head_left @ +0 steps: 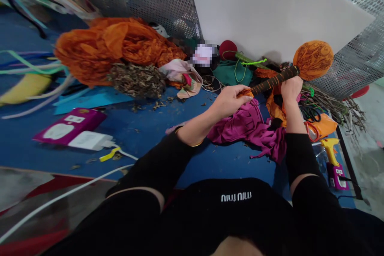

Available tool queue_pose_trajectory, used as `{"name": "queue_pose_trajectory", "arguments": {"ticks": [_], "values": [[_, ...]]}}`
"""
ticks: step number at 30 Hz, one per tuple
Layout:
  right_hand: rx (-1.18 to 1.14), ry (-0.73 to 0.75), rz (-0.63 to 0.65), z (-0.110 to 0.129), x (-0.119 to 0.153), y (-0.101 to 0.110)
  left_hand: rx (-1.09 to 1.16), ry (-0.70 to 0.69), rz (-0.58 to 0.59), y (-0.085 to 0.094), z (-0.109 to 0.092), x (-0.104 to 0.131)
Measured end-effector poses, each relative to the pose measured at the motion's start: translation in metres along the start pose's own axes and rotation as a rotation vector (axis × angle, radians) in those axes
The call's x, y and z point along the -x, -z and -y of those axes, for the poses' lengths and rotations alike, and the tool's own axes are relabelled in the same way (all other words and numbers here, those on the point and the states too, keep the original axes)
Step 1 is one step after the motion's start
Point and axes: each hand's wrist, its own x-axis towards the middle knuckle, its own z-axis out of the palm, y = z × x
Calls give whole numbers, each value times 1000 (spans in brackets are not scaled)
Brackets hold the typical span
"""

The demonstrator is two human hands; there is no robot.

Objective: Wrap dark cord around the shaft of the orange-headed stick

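Observation:
A stick with a round, orange cloth-covered head is held aslant above the table, its handle dark and wound with orange thread. My left hand grips the lower end, where a bit of orange cloth shows by the thumb. Close under the head, my right hand is closed around the handle; its fingertips are partly hidden. Beneath both hands lies a crumpled magenta cloth. Orange fabric lies between the hands, and a bundle of thin dry twigs is to the right.
On the blue table are a heap of orange cloth, dried plant matter, a purple power strip with a white plug and cable, red-handled scissors and a yellow glue gun. A white board leans behind.

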Motion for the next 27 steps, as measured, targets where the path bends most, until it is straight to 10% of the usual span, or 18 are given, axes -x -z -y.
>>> {"name": "queue_pose_trajectory", "arguments": {"ticks": [2,8,16,22,27], "values": [[-308,43,34,13,26,9,-26,4,-14,2,0,-1],[-1188,173,739,54,96,22,-11,-43,-53,6,3,-3],[-1088,372,137,70,110,46,-3,-12,-67,3,10,-9],[-1600,137,184,85,115,25,116,60,24,-3,13,-10],[-1495,5,205,84,119,29,109,74,29,-2,15,-10]]}}
